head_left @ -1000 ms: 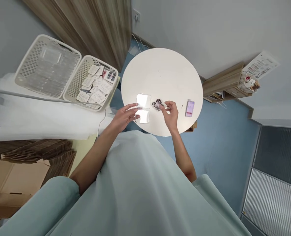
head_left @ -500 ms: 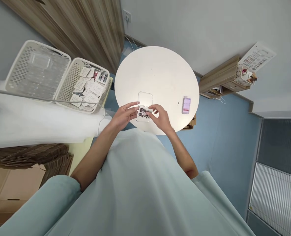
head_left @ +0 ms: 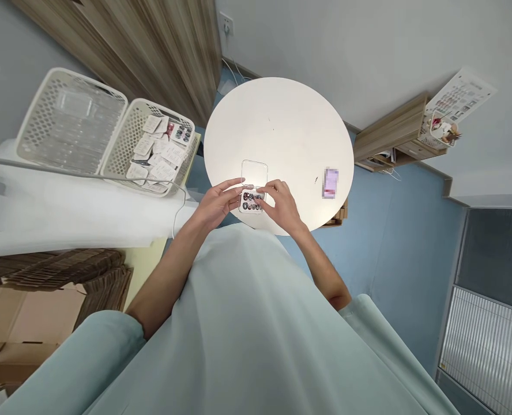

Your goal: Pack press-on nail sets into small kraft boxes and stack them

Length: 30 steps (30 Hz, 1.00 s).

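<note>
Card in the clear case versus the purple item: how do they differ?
The card is white with dark pieces; the purple item is pixelated, with a reddish strip. The left hand and right hand flank the card; neither touches the purple item. The card sits in the open clear case, the purple item directly on the table.

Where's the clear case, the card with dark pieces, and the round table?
Clear case [head_left: 255, 172], head view: its open lid.
Card with dark pieces [head_left: 250, 202], head view: its middle.
Round table [head_left: 297, 127], head view: its bare top.
</note>
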Motion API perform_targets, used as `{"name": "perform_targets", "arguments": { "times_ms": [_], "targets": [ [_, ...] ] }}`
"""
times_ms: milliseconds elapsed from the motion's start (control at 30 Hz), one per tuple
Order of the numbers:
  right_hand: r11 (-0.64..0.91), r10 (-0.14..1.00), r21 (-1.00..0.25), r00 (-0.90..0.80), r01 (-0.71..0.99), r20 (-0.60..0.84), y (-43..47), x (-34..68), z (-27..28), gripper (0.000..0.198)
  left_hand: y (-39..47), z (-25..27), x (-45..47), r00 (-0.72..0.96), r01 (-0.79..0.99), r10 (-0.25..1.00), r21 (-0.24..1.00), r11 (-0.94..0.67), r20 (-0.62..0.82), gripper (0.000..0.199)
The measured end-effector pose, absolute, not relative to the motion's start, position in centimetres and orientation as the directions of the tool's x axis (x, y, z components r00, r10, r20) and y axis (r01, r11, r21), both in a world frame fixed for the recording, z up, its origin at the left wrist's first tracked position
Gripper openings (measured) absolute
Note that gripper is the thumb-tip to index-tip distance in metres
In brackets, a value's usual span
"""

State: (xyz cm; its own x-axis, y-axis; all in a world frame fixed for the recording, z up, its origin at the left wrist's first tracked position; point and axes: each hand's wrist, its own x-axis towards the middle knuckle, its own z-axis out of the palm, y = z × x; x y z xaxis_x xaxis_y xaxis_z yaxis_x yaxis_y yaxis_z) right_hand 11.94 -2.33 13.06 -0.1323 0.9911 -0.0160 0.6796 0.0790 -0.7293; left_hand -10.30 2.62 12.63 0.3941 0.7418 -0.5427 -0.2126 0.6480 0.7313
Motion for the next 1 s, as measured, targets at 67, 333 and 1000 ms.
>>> {"name": "perform_targets", "arguments": {
  "times_ms": [67, 333, 1000],
  "targets": [
    [0.072, 0.992, -0.738, -0.126, 0.671, -0.019, -2.3, 11.8, 13.1, 0.020, 2.5, 12.5, -10.4, 0.385, -0.216, 0.742, 0.728, 0.650, -0.548, 0.056],
    [-0.196, 0.970, -0.880, 0.215, 0.432, -0.110, 0.8, 13.0, 12.6, 0.048, 1.8, 12.5, -11.2, 0.368, -0.250, 0.744, 0.712, 0.657, -0.558, 0.052],
    [-0.175, 0.983, -0.941, 0.104, 0.290, -0.151, 2.7, 10.4, 14.7, 0.048, 1.2, 11.5, -12.9, 0.315, -0.301, 0.732, 0.668, 0.680, -0.604, 0.042]
  ]
}}
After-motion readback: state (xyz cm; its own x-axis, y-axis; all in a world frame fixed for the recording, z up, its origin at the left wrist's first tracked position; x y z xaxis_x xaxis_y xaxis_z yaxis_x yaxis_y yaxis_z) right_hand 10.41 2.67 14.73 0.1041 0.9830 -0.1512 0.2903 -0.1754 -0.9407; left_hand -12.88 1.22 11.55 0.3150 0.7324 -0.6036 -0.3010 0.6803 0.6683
